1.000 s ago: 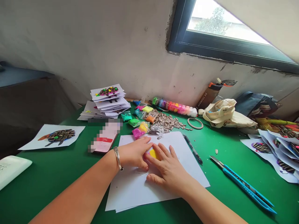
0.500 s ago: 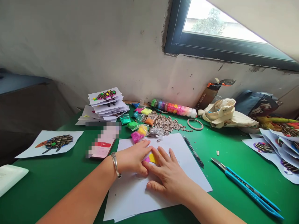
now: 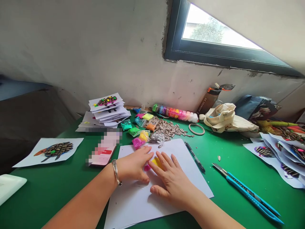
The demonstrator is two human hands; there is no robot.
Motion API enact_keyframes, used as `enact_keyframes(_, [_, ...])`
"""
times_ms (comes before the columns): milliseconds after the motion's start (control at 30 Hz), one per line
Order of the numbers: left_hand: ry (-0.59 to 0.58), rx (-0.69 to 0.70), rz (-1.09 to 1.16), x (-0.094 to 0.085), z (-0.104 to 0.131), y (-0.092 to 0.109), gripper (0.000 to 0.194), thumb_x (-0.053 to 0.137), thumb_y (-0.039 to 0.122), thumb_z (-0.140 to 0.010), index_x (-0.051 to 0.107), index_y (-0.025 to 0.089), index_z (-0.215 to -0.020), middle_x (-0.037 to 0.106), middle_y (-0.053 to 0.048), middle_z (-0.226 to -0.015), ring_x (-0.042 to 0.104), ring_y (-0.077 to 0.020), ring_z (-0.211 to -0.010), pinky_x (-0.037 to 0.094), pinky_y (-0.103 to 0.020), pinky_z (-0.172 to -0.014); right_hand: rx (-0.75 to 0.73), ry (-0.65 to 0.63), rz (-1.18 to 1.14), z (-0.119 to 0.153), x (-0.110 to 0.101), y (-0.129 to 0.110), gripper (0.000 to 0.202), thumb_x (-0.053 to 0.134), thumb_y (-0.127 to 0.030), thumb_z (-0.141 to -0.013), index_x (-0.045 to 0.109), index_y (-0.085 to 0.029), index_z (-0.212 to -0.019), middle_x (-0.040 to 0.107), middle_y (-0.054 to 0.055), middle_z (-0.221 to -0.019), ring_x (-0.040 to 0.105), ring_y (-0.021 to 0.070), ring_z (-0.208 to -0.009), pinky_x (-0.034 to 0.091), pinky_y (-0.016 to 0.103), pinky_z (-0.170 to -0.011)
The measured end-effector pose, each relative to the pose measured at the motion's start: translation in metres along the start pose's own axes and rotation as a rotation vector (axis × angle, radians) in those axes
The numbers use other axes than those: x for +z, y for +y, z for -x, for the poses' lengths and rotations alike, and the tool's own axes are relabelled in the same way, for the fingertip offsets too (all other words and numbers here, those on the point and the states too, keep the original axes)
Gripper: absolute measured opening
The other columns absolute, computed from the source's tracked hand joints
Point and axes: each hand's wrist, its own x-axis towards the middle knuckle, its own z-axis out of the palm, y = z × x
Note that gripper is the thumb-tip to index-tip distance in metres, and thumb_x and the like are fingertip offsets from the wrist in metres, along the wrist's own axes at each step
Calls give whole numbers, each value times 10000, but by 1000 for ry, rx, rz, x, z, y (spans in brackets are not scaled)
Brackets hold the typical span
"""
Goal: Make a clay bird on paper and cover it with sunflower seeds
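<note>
A: Hands?

B: Both are laid flat on the sheet of paper (image 3: 176,152) at the counter's (image 3: 59,187) near edge. The left hand (image 3: 134,165) and right hand (image 3: 172,179) are side by side, fingertips meeting over a lump of clay (image 3: 155,162). Yellow is seen, with a bit of pink at its left edge. Fingers are spread and pressed down, not curled round anything.

A: Clay location?

B: On the paper, near its far middle, partly covered by the fingers of both hands. Whether it is pinched or only pressed cannot be told.

A: Wrist?

B: A bracelet (image 3: 116,171) is worn on the left one.

A: Surroundings?

B: Just beyond the paper, small bags of coloured clay (image 3: 139,140) are scattered beside a heap of sunflower seeds (image 3: 170,128). A tube of clay colours (image 3: 176,113) is laid along the wall. A tape ring (image 3: 196,128) is placed right of the seeds. A pen (image 3: 194,156) is set just off the paper's right edge, and a blue knife (image 3: 250,194) further right. A stack of finished sheets (image 3: 107,109) is seen at far left, and one single seed picture (image 3: 53,150) near the left edge. A cloth bag (image 3: 226,119) is slumped by the wall.
</note>
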Motion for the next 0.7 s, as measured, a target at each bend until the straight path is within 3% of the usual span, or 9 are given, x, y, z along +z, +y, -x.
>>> enact_keyframes(333, [12, 28, -55, 2, 0, -1, 924, 739, 395, -630, 355, 113, -1421, 201, -189, -1554, 111, -369, -1442, 246, -465, -1147, 30, 2, 37, 0, -1, 2, 705, 365, -695, -881, 244, -368, -1494, 220, 94, -1563, 182, 350, -1431, 191, 651, -1106])
enact_keyframes(500, [1, 21, -66, 1, 0, 0, 928, 741, 358, -616, 350, 103, -1418, 183, -203, -1556, 95, -365, -1445, 254, -472, -1141, 49, 12, 32, -1, 0, 2, 668, 369, -692, -882, 298, -386, -1471, 226, 93, -1563, 167, 332, -1438, 168, 640, -1116])
enact_keyframes(700, [-1, 18, -52, 1, -1, 0, 946, 742, 367, -615, 339, 102, -1428, 173, -208, -1560, 95, -367, -1446, 255, -472, -1143, 29, -62, 10, 1, -9, 2, 659, 316, -685, -901, 271, -380, -1483, 191, 102, -1572, 154, 374, -1431, 154, 677, -1096])
